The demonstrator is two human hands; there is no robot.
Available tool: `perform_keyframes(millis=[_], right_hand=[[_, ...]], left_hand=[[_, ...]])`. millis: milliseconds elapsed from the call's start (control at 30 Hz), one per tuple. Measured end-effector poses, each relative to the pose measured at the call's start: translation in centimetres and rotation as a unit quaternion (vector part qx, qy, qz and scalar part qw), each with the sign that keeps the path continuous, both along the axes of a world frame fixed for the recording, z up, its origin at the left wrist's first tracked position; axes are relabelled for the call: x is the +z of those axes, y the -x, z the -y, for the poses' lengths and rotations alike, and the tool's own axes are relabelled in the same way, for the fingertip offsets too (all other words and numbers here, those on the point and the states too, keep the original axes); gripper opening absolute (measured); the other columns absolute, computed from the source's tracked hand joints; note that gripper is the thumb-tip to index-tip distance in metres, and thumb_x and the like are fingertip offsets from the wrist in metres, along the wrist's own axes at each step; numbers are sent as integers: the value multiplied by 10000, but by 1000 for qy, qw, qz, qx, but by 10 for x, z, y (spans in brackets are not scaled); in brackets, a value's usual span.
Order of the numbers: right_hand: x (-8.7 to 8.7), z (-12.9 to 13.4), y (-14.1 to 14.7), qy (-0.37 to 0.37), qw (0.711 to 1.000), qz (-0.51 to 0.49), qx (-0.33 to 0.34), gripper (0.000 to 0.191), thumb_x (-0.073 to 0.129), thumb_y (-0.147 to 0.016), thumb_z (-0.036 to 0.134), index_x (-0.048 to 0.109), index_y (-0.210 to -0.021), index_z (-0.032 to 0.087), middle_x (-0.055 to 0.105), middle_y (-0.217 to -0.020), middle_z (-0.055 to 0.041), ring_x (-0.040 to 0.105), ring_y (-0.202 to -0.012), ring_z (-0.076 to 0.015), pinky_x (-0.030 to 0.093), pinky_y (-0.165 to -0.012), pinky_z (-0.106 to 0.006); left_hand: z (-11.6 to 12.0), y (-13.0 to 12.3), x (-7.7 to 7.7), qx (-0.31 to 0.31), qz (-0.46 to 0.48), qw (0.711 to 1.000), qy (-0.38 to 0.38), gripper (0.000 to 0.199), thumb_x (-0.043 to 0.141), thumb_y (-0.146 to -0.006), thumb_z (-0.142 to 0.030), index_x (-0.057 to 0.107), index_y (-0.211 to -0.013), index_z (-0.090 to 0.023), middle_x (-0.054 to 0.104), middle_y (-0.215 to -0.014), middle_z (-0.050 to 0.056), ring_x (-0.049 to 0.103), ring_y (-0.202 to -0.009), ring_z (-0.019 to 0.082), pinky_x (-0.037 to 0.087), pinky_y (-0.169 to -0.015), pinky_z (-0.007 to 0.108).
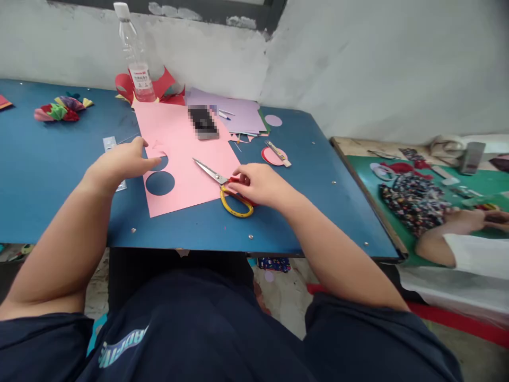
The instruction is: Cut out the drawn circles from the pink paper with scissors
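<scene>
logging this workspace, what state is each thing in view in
Pink sheet: lying down, two round holes
Scissors: blades closed or nearly so
Left hand: thumb and index finger apart
Right hand: curled at the scissors' red handle
Bottle: capped, upright
Phone: lying down, screen unreadable
Cutter-like tool: lying down, blade unclear
Pen: lying down
Lilac sheets: stacked
Patterned fabric: bunched up

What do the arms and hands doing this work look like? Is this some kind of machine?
No machine parts or cables show; they are a person's. The left hand and right hand are bare, with no glove, watch or bracelet visible. Short, dark navy cloth sleeves leave the forearms uncovered. The matching shirt bears slanted pale lettering.
</scene>
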State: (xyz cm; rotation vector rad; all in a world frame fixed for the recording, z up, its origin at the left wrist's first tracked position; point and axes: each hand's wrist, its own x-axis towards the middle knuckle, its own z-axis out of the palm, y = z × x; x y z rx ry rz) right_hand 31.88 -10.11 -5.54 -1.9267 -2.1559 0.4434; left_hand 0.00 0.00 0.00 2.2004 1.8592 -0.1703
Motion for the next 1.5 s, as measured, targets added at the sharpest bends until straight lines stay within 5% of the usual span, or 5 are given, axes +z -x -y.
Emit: perform_keyframes(millis=[400, 767, 1000, 1267, 1500], right_hand=[[-2, 3, 27, 63, 997, 30, -39, 370, 812, -867, 299, 703, -1220, 277, 806, -1085, -98, 754, -1062, -350, 588, -863, -419], [-9, -1, -5, -15, 984, -125, -127, 392, 816, -946, 351, 694, -1283, 193, 738, -1100, -55, 703, -952, -192, 620, -921, -406], [-23, -17, -13, -97, 935, -276, -202, 587, 936, -818, 413, 689, -1280, 148, 678, -912, 0, 674, -809, -160, 607, -790, -346], [-29, -25, -14, -81, 876, -413, -238, 416, 710, -1046, 407, 655, -1386, 174, 698, -1353, -112, 722, -1147, -246, 652, -969, -463], [-26, -25, -16, -95, 821, -510, -238, 440, 722, -1038, 427, 651, -1394, 178, 689, -1375, -116, 718, -1163, -252, 645, -986, -474]], left_hand=[[-2, 2, -36, -81, 53, 995, -28, 686, 702, -832, -625, 631, -1374, -210, 750, -1283, 161, 706, -1201, 396, 584, -1051, 503], [-5, 1, -48, -120, 112, 985, -55, 431, 689, -876, -519, 697, -1204, -240, 811, -1066, 58, 750, -976, 278, 613, -931, 409], [-31, -4, -64, -205, 137, 958, -149, 605, 619, -1007, -502, 556, -1525, -196, 550, -1627, 148, 497, -1536, 325, 385, -1335, 503], [-27, -17, -71, -241, 118, 954, -130, 578, 678, -1011, -506, 582, -1488, -195, 637, -1479, 153, 601, -1404, 350, 469, -1238, 643], [-21, -25, -70, -133, 201, 963, -119, 644, 652, -917, -523, 593, -1476, -210, 739, -1274, 108, 708, -1193, 294, 540, -1143, 487]])
